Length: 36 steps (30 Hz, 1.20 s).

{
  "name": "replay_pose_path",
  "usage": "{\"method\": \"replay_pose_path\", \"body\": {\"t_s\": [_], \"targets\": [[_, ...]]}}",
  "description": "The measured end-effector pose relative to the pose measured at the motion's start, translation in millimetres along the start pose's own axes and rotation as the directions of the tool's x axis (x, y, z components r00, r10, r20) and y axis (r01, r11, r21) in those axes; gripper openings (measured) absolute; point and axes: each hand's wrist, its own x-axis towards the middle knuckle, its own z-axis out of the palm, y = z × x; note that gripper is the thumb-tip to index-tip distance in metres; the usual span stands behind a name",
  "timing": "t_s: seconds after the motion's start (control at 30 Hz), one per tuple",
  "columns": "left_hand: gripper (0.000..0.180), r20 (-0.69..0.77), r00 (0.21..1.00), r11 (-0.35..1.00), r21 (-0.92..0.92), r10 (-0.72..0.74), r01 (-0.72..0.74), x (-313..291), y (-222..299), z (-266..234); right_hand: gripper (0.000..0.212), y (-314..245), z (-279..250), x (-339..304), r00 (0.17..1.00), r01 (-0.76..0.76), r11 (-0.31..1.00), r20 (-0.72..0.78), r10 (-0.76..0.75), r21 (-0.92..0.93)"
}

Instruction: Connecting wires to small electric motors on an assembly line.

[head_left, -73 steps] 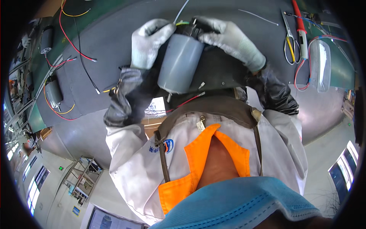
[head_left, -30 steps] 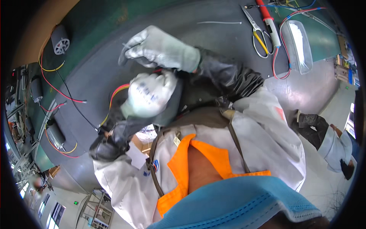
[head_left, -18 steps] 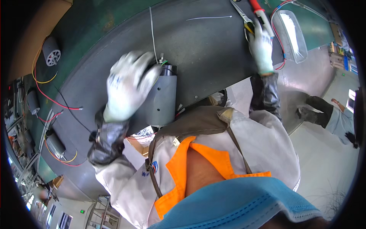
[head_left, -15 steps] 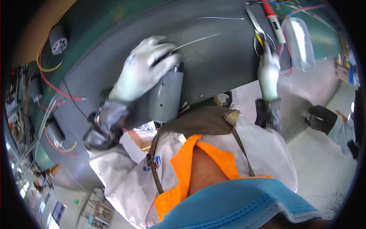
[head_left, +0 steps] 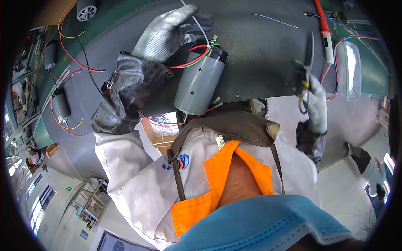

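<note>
My left hand (head_left: 169, 33), in a white glove, is beside the upper end of a grey cylindrical motor (head_left: 200, 85), with its fingers apart. A thin white cable tie (head_left: 200, 27) rises from the motor's red and green wires (head_left: 192, 62) and passes across the fingers. It does not look gripped. The motor lies tilted at the bench's near edge, its shaft toward me. Over at the right, my gloved right hand (head_left: 316, 100) is closed around scissors (head_left: 309, 79) with yellow on the handles, blades pointing away from me. Motion blurs some of its fingers.
Another cable tie (head_left: 274, 20) lies on the dark bench (head_left: 259, 54). At right are a red-and-white pen-like tool (head_left: 325, 33) and a clear tray (head_left: 351, 71) of white strips. Several wired motors (head_left: 61, 106) stand at left. Below the edge sits a cardboard box (head_left: 164, 140).
My left hand has moved up off the motor, uncovering its wires and tie. The right hand has taken the scissors off the bench and drawn back nearer me. The whole view has shifted.
</note>
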Motion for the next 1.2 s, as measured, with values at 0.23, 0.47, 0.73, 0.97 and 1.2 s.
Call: {"method": "replay_pose_path", "body": {"t_s": [0.23, 0.47, 0.73, 0.97, 1.2], "targets": [[0.032, -0.055, 0.968, 0.968, -0.074, -0.243, 0.239, -3, 38, 72, 0.063, -66, 63, 83, 0.833, 0.447, 0.701, 0.545, -0.099, -0.556], [0.033, -0.085, 0.970, 0.973, -0.052, -0.229, 0.225, -9, 40, 57, 0.063, -109, 91, 87, 0.847, 0.485, 0.291, 0.526, 0.079, -0.825], [0.047, 0.564, 0.794, 0.757, 0.410, 0.228, -0.508, -120, 90, 55, 0.031, -43, 62, 101, 0.922, 0.309, 0.714, 0.382, -0.063, -0.628], [0.106, 0.315, 0.900, -0.029, 0.947, 0.301, -0.321, -140, -4, 78, 0.036, -14, 107, 103, 0.778, 0.626, 0.467, 0.463, -0.424, -0.625], [0.105, 0.158, 0.907, -0.090, 0.987, 0.390, -0.134, -140, -32, 99, 0.041, -64, 102, 125, 0.873, -0.143, 0.864, 0.350, 0.340, -0.482]]}}
